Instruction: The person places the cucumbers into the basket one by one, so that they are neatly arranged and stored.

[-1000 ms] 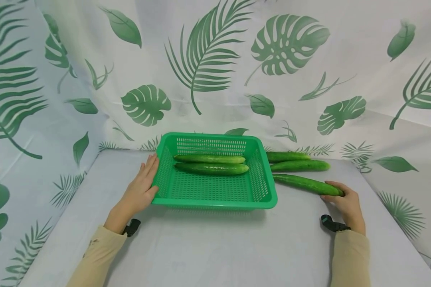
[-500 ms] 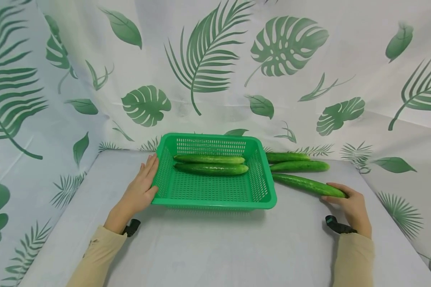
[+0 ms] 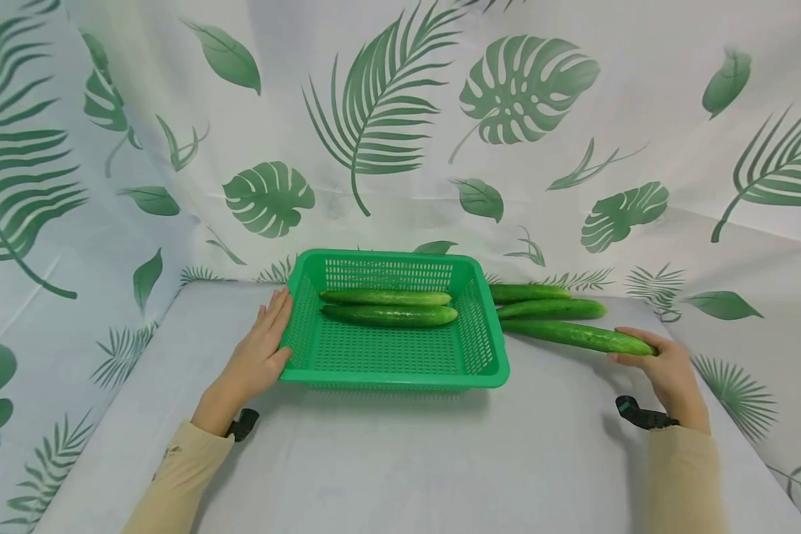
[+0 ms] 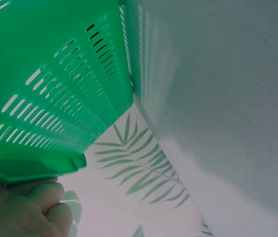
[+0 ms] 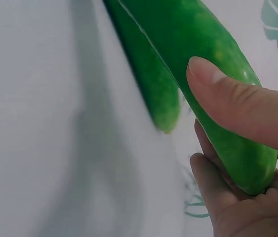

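A green plastic basket (image 3: 387, 380) with slotted walls holds two cucumbers (image 3: 390, 316) lying side by side. My left hand (image 3: 259, 348) rests against its left side with the fingers fairly straight. In the left wrist view, the fingers (image 4: 40, 205) lie right at the basket's rim (image 4: 35, 168). On the right, my right hand (image 3: 667, 371) grips the near end of a long cucumber (image 3: 574, 335). In the right wrist view, the thumb (image 5: 227, 94) lies across this cucumber (image 5: 208, 44) and the other fingers are beneath. The cucumber's far end reaches the basket's right side.
Two more cucumbers lie right of the basket, one at the back (image 3: 534, 293) and one in front of it (image 3: 554, 308). A white cloth (image 3: 400, 460) covers the table. Leaf-printed sheeting (image 3: 387, 178) rises behind and at both sides.
My right hand has moved right and slightly up, drawing the cucumber with it; its gripped end now sits higher and farther right. My left hand stays at the basket.
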Demonstrator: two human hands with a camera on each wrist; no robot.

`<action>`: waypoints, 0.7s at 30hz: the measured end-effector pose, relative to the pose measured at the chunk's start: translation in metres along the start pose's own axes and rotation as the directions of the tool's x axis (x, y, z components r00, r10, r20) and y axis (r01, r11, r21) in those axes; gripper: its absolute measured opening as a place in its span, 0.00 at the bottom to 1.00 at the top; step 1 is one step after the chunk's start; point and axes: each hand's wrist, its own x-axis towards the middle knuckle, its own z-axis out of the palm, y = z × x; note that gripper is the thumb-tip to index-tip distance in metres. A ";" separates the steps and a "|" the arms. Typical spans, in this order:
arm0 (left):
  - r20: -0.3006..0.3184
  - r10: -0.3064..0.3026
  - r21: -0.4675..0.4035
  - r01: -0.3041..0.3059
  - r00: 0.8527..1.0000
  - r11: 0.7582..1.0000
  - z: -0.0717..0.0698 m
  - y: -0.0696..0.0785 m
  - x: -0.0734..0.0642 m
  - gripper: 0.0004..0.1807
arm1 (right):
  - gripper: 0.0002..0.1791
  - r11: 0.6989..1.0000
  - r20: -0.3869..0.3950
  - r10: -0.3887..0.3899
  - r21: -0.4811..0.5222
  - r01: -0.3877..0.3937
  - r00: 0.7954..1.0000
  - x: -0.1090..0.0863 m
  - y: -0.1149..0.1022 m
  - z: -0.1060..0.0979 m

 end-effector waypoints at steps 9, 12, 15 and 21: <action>0.007 -0.002 -0.004 0.002 1.000 1.000 0.000 0.000 0.000 0.41 | 0.40 0.999 -0.073 -0.028 -0.024 0.026 0.997 0.002 -0.041 -0.027; 0.006 -0.002 -0.003 0.002 1.000 1.000 0.000 -0.001 0.001 0.41 | 0.40 0.999 -0.117 -0.047 -0.024 0.045 0.992 0.001 -0.059 -0.036; 0.005 -0.002 -0.003 0.002 1.000 1.000 0.000 -0.001 0.001 0.41 | 0.40 0.999 -0.148 -0.049 -0.006 0.048 0.988 0.000 -0.079 -0.042; 0.005 0.002 -0.003 -0.002 1.000 1.000 0.000 -0.001 0.000 0.41 | 0.38 0.997 -0.191 -0.058 0.039 0.067 0.980 -0.005 -0.120 -0.043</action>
